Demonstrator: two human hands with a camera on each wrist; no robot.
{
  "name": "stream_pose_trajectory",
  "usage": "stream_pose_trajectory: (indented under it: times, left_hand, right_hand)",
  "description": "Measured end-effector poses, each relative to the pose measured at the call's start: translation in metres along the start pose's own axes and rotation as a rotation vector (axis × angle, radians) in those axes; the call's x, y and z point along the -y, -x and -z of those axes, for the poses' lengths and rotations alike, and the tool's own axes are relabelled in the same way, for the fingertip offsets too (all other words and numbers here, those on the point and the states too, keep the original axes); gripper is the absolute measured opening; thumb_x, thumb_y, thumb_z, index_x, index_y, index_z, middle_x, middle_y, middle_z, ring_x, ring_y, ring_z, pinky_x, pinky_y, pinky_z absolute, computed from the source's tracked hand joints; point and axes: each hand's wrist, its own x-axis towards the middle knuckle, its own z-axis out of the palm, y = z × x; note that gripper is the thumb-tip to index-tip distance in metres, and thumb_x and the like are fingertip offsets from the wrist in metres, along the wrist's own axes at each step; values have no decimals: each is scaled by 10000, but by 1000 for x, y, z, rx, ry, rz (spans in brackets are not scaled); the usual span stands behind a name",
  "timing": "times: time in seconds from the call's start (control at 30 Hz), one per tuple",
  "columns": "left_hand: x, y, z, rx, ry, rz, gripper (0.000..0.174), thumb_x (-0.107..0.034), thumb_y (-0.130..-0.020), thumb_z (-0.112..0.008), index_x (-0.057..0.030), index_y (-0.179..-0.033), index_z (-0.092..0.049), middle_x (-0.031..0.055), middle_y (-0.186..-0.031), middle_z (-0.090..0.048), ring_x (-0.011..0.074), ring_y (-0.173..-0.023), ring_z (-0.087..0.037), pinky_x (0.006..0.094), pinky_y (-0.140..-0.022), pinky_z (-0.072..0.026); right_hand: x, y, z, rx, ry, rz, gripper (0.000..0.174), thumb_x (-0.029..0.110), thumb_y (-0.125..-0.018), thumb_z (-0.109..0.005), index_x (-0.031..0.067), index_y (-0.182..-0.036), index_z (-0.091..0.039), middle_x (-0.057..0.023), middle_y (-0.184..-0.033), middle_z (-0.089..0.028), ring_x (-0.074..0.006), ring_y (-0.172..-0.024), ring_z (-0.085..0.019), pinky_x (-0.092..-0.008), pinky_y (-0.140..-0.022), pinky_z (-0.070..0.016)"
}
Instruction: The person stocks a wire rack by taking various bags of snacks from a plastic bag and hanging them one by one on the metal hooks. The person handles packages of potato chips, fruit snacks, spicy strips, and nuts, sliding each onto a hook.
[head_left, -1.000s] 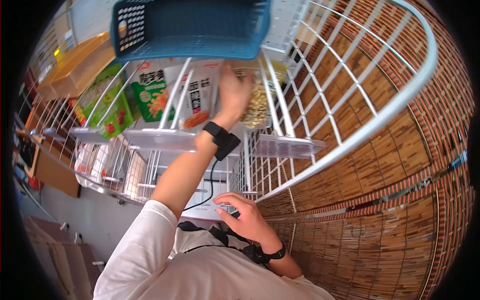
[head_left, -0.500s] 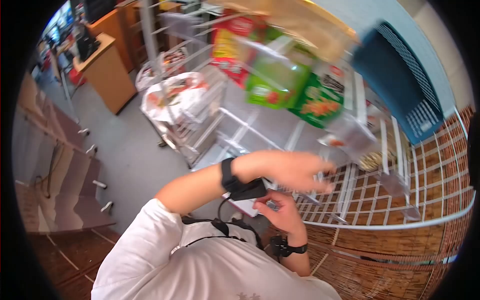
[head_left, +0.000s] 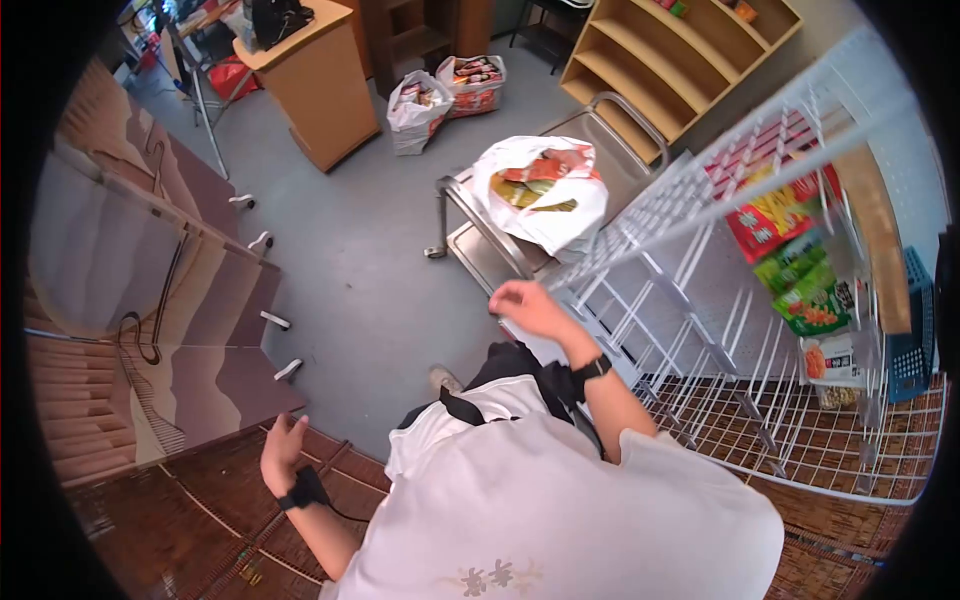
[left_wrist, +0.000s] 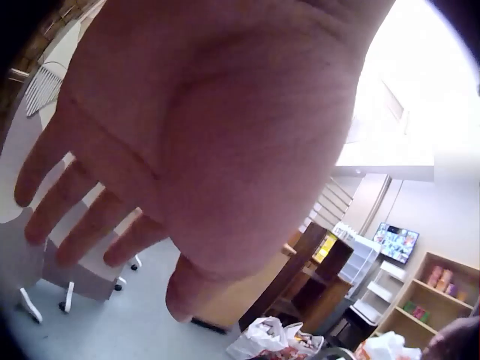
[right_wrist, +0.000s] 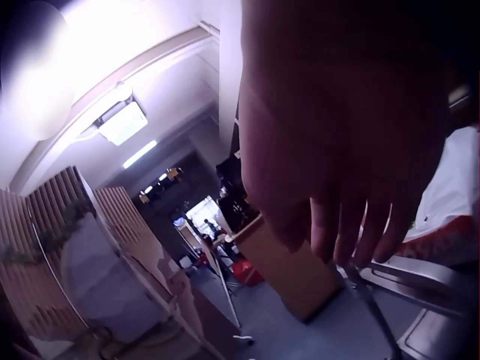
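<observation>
My left hand hangs low at my left side, beside the folding screen. Its fingers are spread and relaxed in the left wrist view, with an empty palm. In front of my body is my right hand, fingers loosely bent and holding nothing, nearest to the white wire rack and the metal cart. On the cart stands a white plastic bag with packaged goods inside. The rack holds a red and yellow packet, green snack bags and a white packet.
Two more filled bags stand on the floor, one being a white bag. Beyond them are a wooden desk and a wooden shelf. A blue basket sits at the rack's far right. Screen feet stick out at left.
The left hand has left the packets in the rack and swung down to my left side. My view has turned left toward the cart; the right hand has moved forward.
</observation>
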Motion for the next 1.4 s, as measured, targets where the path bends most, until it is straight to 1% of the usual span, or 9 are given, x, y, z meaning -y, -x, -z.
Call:
stream_pose_trajectory:
  times: [0.13,0.4,0.5,0.63,0.77,1.0,1.27,1.33,1.4]
  left_hand:
    - [23,-5,-15,-66,-29,67,566,-338,-865,-580,63,-1250,-471,308,-1192,-541,409,-1164,-504,413,-966,-414]
    - [-43,-93,-38,242,142,93,604,-393,-838,-605,11,-1271,-484,250,-1100,-614,359,-1050,-595,400,-887,-461]
    - [-92,-142,-8,193,60,-70,582,-382,-854,-596,13,-1267,-482,245,-1106,-609,349,-1010,-608,394,-854,-469]
    - [-157,-200,46,34,69,-166,553,-341,-864,-600,20,-1264,-477,242,-1087,-613,314,-883,-641,370,-779,-492]
    - [-209,-264,74,51,65,-251,545,-341,-869,-592,17,-1263,-475,238,-1079,-617,323,-872,-638,380,-777,-493]
    - [-322,-343,90,320,-206,-510,565,-383,-859,-588,-12,-1271,-478,244,-1093,-613,339,-900,-634,391,-793,-492]
    - [-415,-376,88,501,-455,-966,499,-353,-880,-586,-18,-1240,-499,207,-1060,-636,302,-918,-640,374,-788,-500]
    - [-437,-364,89,588,-458,-1189,468,-332,-884,-591,-19,-1223,-516,203,-1070,-630,293,-927,-638,379,-780,-502]
    - [-457,-338,96,699,-423,-1268,457,-305,-874,-607,-12,-1215,-523,207,-1080,-625,298,-964,-625,378,-808,-495]
  right_hand:
    - [12,-75,23,-246,425,47,248,158,-754,-645,7,-951,-647,-183,-941,-645,-311,-914,-625,-368,-809,-487]
    - [-61,-208,92,-533,538,-17,339,69,-712,-608,-58,-1025,-590,-242,-1124,-567,-381,-1098,-524,-411,-966,-411]
    - [-94,-254,116,-623,796,-36,513,68,-695,-620,-96,-1165,-501,-270,-1340,-375,-456,-1250,-337,-452,-1072,-295]
    - [-80,-276,117,-390,1142,-354,792,368,-708,-659,193,-1416,-353,-162,-1465,-291,-386,-1396,-106,-575,-1110,-90]
    - [-119,-299,130,-613,1061,-375,697,487,-794,-542,120,-1369,-401,-152,-1442,-333,-366,-1366,-187,-525,-1106,-153]
    - [-87,-273,144,-939,1150,-221,288,183,-829,-543,-32,-996,-637,-165,-1055,-626,-345,-1068,-527,-440,-1030,-301]
    - [74,-140,96,-1637,85,-375,312,214,-967,-479,-60,-953,-628,-140,-877,-682,-239,-743,-649,-324,-686,-487]
    - [93,-120,65,-1792,-285,87,301,208,-971,-492,-58,-990,-630,-77,-875,-676,-109,-772,-605,-267,-698,-475]
    - [132,-99,19,-1825,-426,124,281,192,-970,-500,-55,-1025,-623,-38,-904,-655,-58,-803,-561,-238,-712,-471]
